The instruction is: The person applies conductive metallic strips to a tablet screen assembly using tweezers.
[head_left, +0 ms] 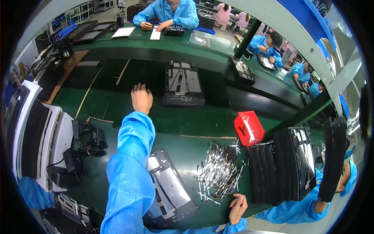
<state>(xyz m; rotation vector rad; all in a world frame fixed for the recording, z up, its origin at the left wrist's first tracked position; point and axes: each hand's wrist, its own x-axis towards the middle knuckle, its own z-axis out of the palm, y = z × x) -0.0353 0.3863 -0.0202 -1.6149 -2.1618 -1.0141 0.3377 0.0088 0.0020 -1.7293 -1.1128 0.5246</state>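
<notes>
My left arm reaches forward in a blue sleeve, and my left hand [141, 98] lies flat on the dark green mat, fingers stretched and holding nothing. To its right rests a stack of opened tablets [183, 84], inner parts facing up. Another opened tablet [171, 187] lies at an angle close to me, partly covered by my left forearm. My right hand [237, 208] is at the near edge of a heap of thin black-and-white cable strips [220, 169]. Its fingers are curled together; whatever they may hold is too small to make out.
A red bin [249, 128] stands beyond the heap. Black-padded tablets [284, 165] stand in a row at the right, beside a co-worker [296, 206]. Black adapters with cords [83, 144] lie left. Across the bench sits another person [167, 17]. A green post [300, 113] rises at the right.
</notes>
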